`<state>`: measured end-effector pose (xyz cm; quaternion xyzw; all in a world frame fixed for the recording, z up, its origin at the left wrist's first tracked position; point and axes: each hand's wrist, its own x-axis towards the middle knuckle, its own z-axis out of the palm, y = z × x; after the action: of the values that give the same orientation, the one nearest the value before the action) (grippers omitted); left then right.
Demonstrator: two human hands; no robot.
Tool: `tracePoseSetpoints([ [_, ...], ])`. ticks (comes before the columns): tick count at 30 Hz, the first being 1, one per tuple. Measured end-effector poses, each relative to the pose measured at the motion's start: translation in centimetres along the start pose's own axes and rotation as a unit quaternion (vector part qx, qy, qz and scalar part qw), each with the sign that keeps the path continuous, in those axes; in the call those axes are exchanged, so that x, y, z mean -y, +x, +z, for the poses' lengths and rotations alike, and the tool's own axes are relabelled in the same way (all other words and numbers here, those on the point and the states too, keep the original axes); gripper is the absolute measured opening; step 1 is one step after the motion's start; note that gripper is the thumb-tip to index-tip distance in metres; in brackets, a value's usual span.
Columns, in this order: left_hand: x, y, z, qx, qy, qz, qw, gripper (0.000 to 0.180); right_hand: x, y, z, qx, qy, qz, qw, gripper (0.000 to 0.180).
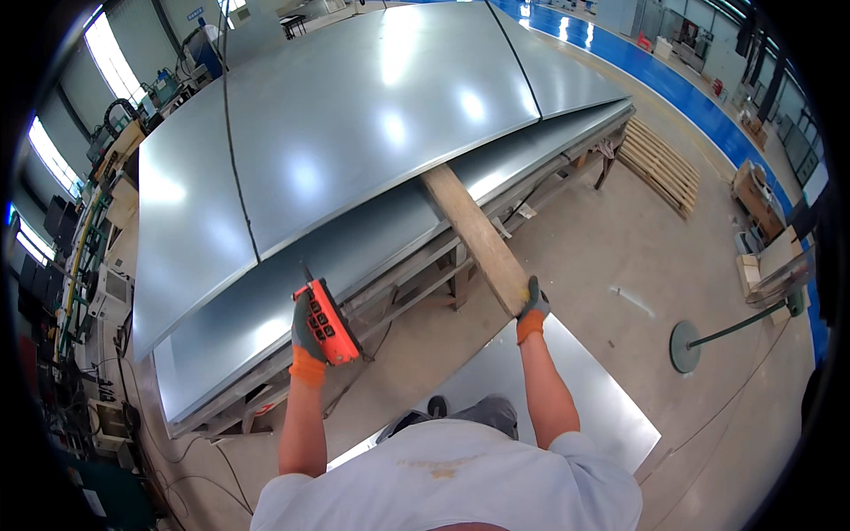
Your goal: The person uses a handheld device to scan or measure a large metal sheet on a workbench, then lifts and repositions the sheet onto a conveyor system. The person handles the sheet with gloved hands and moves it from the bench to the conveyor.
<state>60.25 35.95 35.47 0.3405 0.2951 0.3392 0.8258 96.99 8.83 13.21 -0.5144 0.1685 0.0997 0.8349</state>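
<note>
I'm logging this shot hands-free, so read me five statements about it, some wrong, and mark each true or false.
1. The left hand holds a red controller. True.
2. The right hand is empty. False: it grips the near end of a wooden plank.
3. The plank runs under the edge of the upper metal sheet. True.
4. Both hands are bare. False: both wear gloves with orange cuffs.
5. A slatted wooden pallet lies on the floor. True.
</note>
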Motion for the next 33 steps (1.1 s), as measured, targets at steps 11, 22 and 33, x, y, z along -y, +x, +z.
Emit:
tracePoseSetpoints([
  [11, 3.8, 6.9, 6.8, -0.03, 0.0, 0.033, 0.999, 0.047, -1.4, 23.0, 18.2, -0.116, -0.056, 0.021, 0.991, 0.051],
  [22, 10.6, 17.5, 22.3, -0.064, -0.002, 0.012, 0.998, 0.043, 6.5, 25.8, 23.8, 0.212, -0.673, -0.374, 0.602, 0.113],
  [33, 15.1, 21.0, 27.3, -0.057, -0.05, -0.016, 0.997, 0.047, 6.2, 33.8, 32.1, 0.245, -0.683, -0.334, 0.602, 0.116],
])
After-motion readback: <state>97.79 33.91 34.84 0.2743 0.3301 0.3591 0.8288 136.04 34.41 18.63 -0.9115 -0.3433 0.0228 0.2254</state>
